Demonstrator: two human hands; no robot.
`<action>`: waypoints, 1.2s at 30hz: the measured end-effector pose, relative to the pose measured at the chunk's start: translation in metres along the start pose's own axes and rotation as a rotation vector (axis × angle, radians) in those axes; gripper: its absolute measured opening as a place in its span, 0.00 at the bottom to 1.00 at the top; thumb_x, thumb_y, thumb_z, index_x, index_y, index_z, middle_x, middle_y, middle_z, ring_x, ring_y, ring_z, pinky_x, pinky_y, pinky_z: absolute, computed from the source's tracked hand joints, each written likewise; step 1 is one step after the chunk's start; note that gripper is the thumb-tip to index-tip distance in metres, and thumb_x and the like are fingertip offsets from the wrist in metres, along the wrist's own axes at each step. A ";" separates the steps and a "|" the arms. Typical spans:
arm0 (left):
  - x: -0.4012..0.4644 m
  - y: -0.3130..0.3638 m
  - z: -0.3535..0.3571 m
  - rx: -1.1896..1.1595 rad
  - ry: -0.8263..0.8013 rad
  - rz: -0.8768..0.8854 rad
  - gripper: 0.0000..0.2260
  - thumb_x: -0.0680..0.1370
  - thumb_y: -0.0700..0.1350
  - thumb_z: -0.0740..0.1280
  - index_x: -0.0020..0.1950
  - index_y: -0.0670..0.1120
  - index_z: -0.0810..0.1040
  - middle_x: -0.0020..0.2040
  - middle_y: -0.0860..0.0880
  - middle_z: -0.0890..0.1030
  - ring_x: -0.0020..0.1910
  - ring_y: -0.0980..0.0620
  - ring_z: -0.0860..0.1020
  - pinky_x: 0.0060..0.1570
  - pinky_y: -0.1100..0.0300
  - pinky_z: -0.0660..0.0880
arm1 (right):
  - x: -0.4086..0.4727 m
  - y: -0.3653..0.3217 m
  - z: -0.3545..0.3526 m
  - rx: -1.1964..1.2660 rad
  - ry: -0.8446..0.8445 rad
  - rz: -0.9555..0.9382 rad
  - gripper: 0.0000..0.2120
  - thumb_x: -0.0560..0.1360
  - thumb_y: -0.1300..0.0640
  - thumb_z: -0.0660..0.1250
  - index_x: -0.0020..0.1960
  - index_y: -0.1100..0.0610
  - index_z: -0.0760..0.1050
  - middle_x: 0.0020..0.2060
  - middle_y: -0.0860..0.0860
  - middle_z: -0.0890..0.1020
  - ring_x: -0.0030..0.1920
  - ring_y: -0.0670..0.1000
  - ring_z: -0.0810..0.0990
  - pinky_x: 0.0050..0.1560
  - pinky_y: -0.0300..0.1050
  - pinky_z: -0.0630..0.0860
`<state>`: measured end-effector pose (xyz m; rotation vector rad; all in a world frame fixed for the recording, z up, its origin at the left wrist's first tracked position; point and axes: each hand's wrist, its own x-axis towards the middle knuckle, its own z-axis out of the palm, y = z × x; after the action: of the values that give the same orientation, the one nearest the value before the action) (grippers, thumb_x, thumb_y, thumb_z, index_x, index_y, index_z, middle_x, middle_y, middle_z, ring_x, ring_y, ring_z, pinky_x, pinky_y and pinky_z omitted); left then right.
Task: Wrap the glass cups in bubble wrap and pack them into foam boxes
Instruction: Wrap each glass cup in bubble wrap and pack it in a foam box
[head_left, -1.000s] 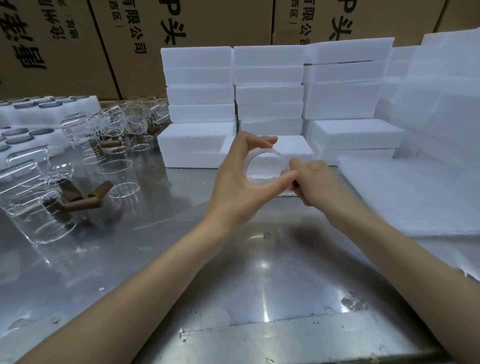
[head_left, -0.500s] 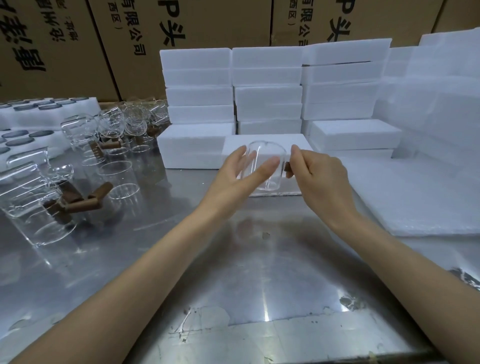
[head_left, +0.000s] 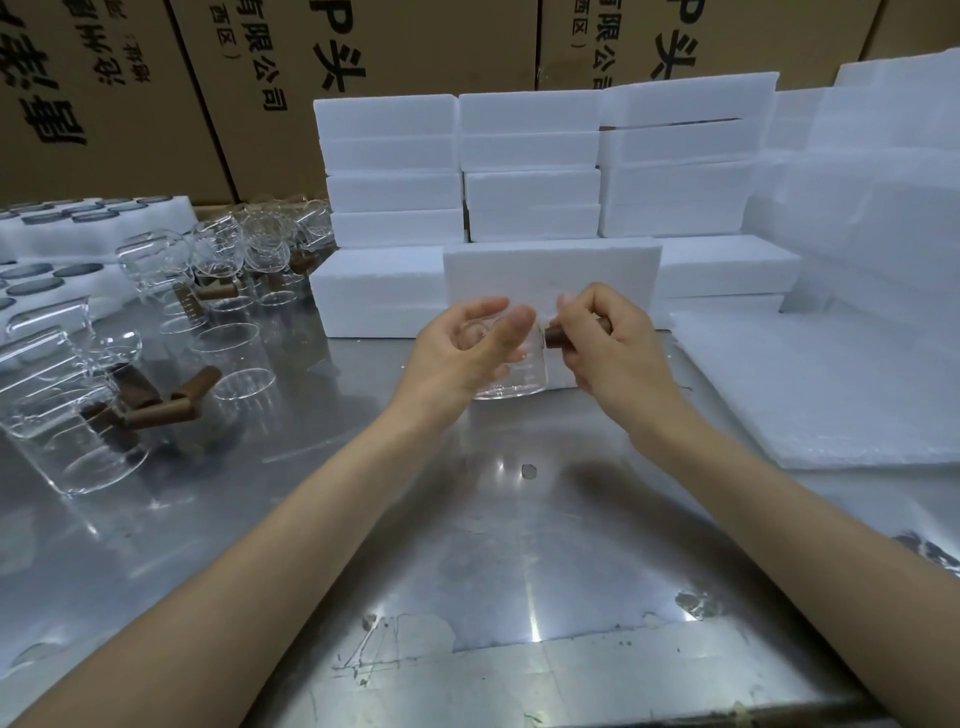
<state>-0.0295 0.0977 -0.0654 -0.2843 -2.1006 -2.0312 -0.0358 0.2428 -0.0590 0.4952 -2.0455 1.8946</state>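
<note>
"P头" on the brown cartons (head_left: 363, 57) behind; my left hand (head_left: 457, 353) loosely cupping the clear glass cup (head_left: 511, 382), my right hand (head_left: 608, 343) pinching its brown handle (head_left: 555, 336).

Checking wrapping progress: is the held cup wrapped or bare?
Bare: the glass cup is clear between left hand and right hand; no wrap on it.

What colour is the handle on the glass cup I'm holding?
Dark brown, wood-like. The handle, pinched by the right hand, shows best in the head view.
</note>
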 end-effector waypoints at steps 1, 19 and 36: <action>0.001 0.001 0.001 0.005 0.006 0.002 0.44 0.46 0.73 0.75 0.56 0.51 0.76 0.42 0.56 0.85 0.44 0.56 0.84 0.45 0.64 0.78 | 0.001 -0.001 0.001 0.039 0.021 0.044 0.16 0.81 0.56 0.58 0.34 0.54 0.65 0.24 0.42 0.76 0.23 0.39 0.70 0.24 0.31 0.63; 0.007 0.003 -0.012 -0.058 0.168 0.056 0.53 0.44 0.75 0.73 0.60 0.44 0.77 0.43 0.55 0.84 0.43 0.55 0.83 0.47 0.62 0.79 | 0.008 0.002 -0.007 0.240 -0.002 0.343 0.17 0.74 0.39 0.64 0.48 0.53 0.74 0.32 0.45 0.77 0.29 0.43 0.75 0.30 0.38 0.74; 0.001 0.009 -0.011 -0.126 -0.046 -0.024 0.37 0.72 0.73 0.48 0.76 0.54 0.62 0.72 0.52 0.70 0.57 0.60 0.77 0.66 0.59 0.65 | -0.007 0.005 0.008 0.230 -0.153 0.253 0.28 0.62 0.40 0.71 0.57 0.53 0.74 0.50 0.47 0.83 0.50 0.44 0.83 0.48 0.41 0.79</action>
<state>-0.0282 0.0869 -0.0564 -0.3302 -2.0143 -2.1962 -0.0316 0.2354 -0.0674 0.4662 -2.0785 2.3244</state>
